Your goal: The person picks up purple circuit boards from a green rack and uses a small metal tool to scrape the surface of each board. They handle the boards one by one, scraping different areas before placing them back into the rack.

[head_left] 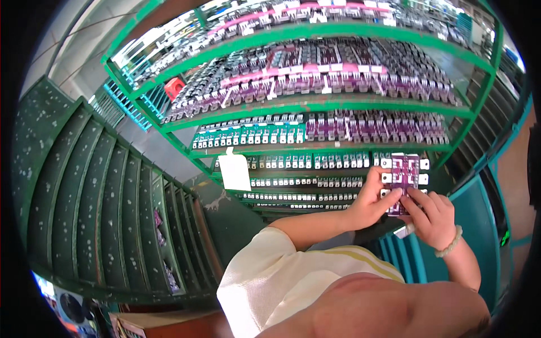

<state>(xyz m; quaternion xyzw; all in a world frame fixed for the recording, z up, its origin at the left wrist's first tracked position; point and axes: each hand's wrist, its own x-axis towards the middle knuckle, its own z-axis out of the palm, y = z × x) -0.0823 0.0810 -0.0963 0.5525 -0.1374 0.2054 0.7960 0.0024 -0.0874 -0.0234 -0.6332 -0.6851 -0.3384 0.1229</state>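
Both my hands are raised in front of a green metal rack (315, 107) and hold one purple circuit board (404, 172) with white connector blocks along its sides. My left hand (375, 200) grips the board's left edge, thumb laid across its lower face. My right hand (431, 217) holds the lower right part from below; a pale bead bracelet sits on that wrist. The board is upright, just in front of the rack's lower right shelves.
The rack's shelves are packed with rows of purple and green boards (338, 127). A white paper tag (234, 170) hangs from a middle shelf. A second green shelf unit (101, 208) stands at the left, and blue crates (473, 225) at the right.
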